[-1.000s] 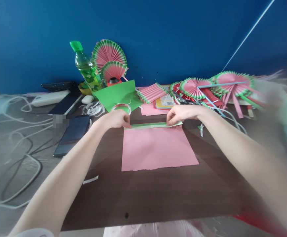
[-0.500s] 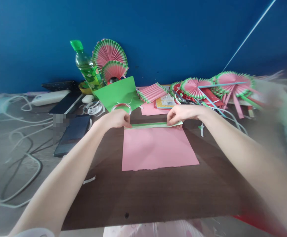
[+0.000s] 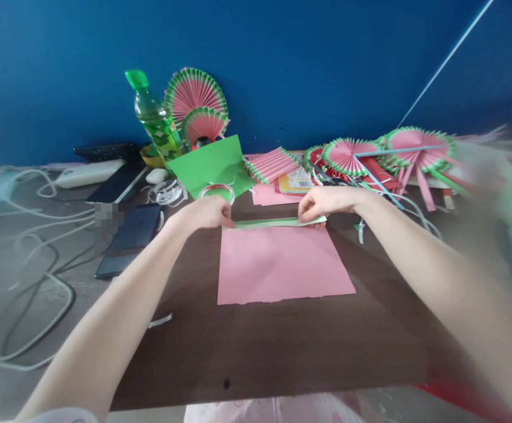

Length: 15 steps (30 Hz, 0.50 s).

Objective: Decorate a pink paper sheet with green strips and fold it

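A sheet of pink paper [image 3: 282, 267] lies flat on the dark table, its near edge rough and torn. Along its far edge runs a narrow green paper strip [image 3: 267, 223] with a pale lower band. My left hand [image 3: 209, 212] pinches the strip's left end between thumb and fingers. Toward the right end, my right hand [image 3: 324, 204] pinches the same strip, some fingers tucked behind it. Just beyond my left hand, a roll of tape [image 3: 217, 189] rests on a green paper sheet [image 3: 214, 163].
Pleated pink and green paper fans [image 3: 196, 97] lean on the blue wall, with more fans [image 3: 352, 155] at back right. A green-capped bottle [image 3: 150, 114] stands at back left. Left lie a dark phone-like slab [image 3: 130, 241] and white cables [image 3: 66, 294]. A folded pink piece [image 3: 273, 164] lies behind.
Almost nothing differs. Both hands keep their pinch on the green strip, and the pink paper stays in place.
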### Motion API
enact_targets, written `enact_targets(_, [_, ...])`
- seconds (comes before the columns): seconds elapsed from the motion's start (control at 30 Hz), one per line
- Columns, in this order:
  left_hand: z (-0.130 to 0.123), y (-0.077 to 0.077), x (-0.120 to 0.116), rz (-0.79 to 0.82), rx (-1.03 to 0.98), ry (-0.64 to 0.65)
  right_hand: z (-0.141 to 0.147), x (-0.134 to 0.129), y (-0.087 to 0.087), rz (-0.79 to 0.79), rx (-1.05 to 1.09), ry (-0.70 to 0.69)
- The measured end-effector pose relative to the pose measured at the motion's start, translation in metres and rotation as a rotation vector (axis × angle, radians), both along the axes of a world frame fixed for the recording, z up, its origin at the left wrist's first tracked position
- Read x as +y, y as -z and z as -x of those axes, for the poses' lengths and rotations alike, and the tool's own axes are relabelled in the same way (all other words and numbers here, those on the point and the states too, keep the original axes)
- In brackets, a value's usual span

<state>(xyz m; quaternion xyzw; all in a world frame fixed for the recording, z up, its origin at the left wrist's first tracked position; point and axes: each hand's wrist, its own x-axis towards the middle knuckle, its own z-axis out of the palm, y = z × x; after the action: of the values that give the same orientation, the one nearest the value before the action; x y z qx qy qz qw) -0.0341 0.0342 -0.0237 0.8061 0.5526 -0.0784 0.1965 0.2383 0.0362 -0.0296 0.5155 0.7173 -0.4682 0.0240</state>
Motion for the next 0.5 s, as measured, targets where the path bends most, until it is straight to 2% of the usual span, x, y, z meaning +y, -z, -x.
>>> enact_targets(0.2, [-0.0002, -0.0006, -0.002, -0.001, -0.013, 0.021, -0.0006, 0.0007, 0.0013, 0.017, 0.011, -0.006])
enact_targets(0.5, [-0.0006, -0.0038, -0.0053, -0.05, 0.089, -0.104, 0.0013, -0.0003, -0.0023, 0.013, 0.013, 0.008])
